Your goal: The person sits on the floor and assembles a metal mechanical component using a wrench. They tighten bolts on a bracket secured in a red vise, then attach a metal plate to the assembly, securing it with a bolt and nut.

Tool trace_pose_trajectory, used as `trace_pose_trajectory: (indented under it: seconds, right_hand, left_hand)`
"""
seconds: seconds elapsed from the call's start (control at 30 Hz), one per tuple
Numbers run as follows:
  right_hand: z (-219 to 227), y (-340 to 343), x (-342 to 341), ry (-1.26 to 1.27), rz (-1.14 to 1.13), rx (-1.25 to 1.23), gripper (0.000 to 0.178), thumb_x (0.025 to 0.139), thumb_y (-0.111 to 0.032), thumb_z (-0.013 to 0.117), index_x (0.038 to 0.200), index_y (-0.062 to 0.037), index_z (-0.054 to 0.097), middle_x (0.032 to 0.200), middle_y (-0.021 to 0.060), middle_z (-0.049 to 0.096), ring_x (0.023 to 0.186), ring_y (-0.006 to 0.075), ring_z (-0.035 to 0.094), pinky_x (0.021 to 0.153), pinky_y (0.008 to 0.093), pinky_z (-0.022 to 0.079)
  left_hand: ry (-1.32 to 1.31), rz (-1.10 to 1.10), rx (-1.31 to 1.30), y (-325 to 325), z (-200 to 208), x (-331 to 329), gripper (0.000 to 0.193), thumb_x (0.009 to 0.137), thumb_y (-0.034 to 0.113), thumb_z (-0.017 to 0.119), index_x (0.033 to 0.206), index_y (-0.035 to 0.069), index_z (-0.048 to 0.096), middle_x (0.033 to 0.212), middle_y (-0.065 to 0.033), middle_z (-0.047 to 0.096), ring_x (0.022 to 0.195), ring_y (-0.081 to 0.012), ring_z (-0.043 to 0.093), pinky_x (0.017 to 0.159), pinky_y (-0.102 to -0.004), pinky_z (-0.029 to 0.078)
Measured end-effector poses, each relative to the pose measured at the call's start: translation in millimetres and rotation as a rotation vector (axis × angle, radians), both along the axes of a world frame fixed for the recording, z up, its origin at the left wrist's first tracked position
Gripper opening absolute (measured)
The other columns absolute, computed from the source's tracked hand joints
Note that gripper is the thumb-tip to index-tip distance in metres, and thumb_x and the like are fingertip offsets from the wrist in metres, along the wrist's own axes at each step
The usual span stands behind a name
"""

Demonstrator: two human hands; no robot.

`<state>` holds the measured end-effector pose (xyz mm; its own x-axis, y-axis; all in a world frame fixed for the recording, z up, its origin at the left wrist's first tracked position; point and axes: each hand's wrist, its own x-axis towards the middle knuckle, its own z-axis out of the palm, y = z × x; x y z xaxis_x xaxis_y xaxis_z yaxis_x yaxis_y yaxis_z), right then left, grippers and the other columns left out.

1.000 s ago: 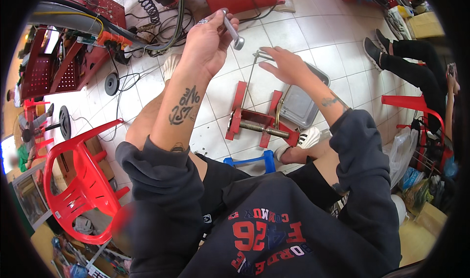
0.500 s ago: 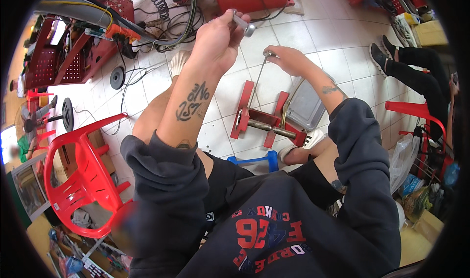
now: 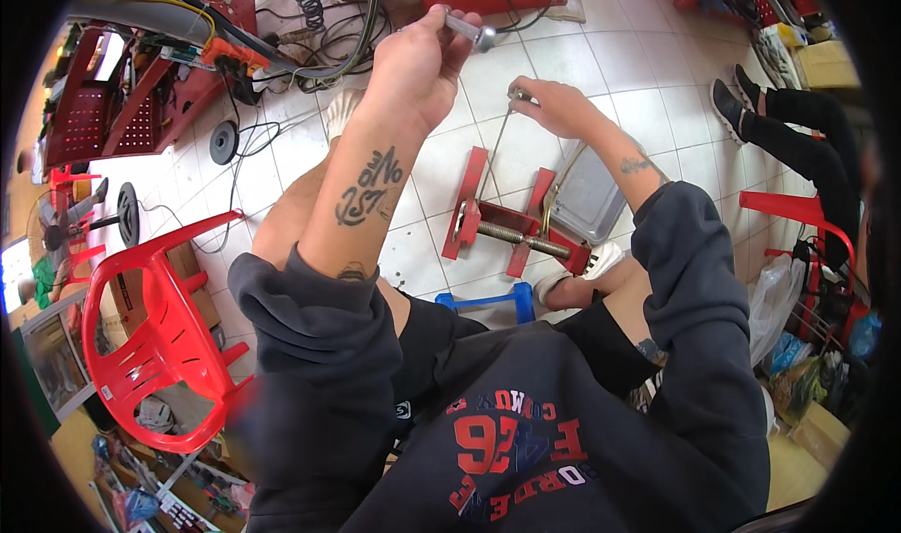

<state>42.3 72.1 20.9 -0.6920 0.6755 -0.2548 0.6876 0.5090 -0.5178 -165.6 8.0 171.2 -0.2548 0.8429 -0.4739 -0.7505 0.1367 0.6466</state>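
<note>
My left hand [image 3: 418, 68] is raised at the far middle, its fingers closed round a silver metal piece [image 3: 469, 32] like a short shaft with a thick round head; its exact kind is unclear. To the right, my right hand [image 3: 556, 109] pinches a small metal fitting [image 3: 519, 96] at the top of a thin metal rod [image 3: 499, 148]. That rod slants down to a red vise-like frame [image 3: 460, 216] on the floor between my legs. A thick threaded screw [image 3: 516, 236] runs across the frame. The rod's lower end is partly hidden by the frame.
A grey lidded plastic box [image 3: 596, 195] stands right of the frame, with a blue stool edge [image 3: 488, 302] nearer. A red plastic chair [image 3: 164, 336] is at the left. Cables and a hose [image 3: 366, 26] lie at the far left. Another person's legs [image 3: 798, 125] extend in from the right.
The silver piece in my left hand has moved slightly right and away, its head tilting up. My right hand has shifted a little right with the fitting. The red frame stays put.
</note>
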Motion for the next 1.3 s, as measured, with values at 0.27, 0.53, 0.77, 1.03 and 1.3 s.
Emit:
trace_pose_trajectory:
  seconds: [0.27,0.53,0.77,1.03,1.3]
  right_hand:
    - [0,-1,0,-0.035,-0.017,0.004,0.034,0.098,-0.039,0.054,0.121,-0.0137,0.055,0.106,0.0121,0.07,0.099,0.0339,0.065,0.084,0.0431,0.05]
    - [-12,-1,1,-0.034,0.0,0.081,0.048,0.099,-0.048,0.051,0.133,-0.0142,0.046,0.104,0.0142,0.071,0.095,0.0344,0.067,0.08,0.0443,0.053]
    - [-10,-4,7,0.024,-0.097,0.088,0.048,0.098,-0.046,0.054,0.135,-0.0171,0.044,0.109,0.015,0.07,0.1,0.0353,0.066,0.082,0.0449,0.052]
    - [-18,5,6,-0.039,-0.066,0.035,0.051,0.097,-0.046,0.056,0.14,-0.0212,0.041,0.118,0.0141,0.068,0.108,0.0359,0.064,0.089,0.0441,0.05]
    - [-20,3,6,-0.057,-0.039,0.087,0.041,0.098,-0.046,0.053,0.132,-0.0243,0.051,0.116,0.0068,0.07,0.105,0.0311,0.065,0.088,0.0417,0.051]
  left_hand:
    - [0.035,0.007,0.007,3,-11,-6,0.021,0.1,0.009,0.055,0.107,-0.01,0.051,0.101,-0.0141,0.061,0.088,-0.0182,0.066,0.071,-0.0208,0.061]
    - [0.261,0.042,-0.131,12,-107,-12,0.024,0.096,0.005,0.061,0.109,-0.01,0.048,0.104,-0.0195,0.061,0.089,-0.0289,0.068,0.072,-0.0312,0.062]
    - [0.413,-0.267,-0.363,0,-158,2,0.027,0.092,-0.001,0.063,0.11,-0.01,0.046,0.097,-0.017,0.061,0.085,-0.0258,0.068,0.073,-0.032,0.062]
    - [0.729,-0.917,-0.355,-3,-159,15,0.041,0.103,0.021,0.036,0.138,0.007,0.051,0.093,-0.0119,0.06,0.076,-0.0143,0.056,0.063,-0.0306,0.048]
    - [1.112,-1.137,-0.268,-17,-165,30,0.043,0.097,0.011,0.041,0.139,0.002,0.043,0.096,-0.0183,0.068,0.07,-0.0224,0.071,0.056,-0.0327,0.054]
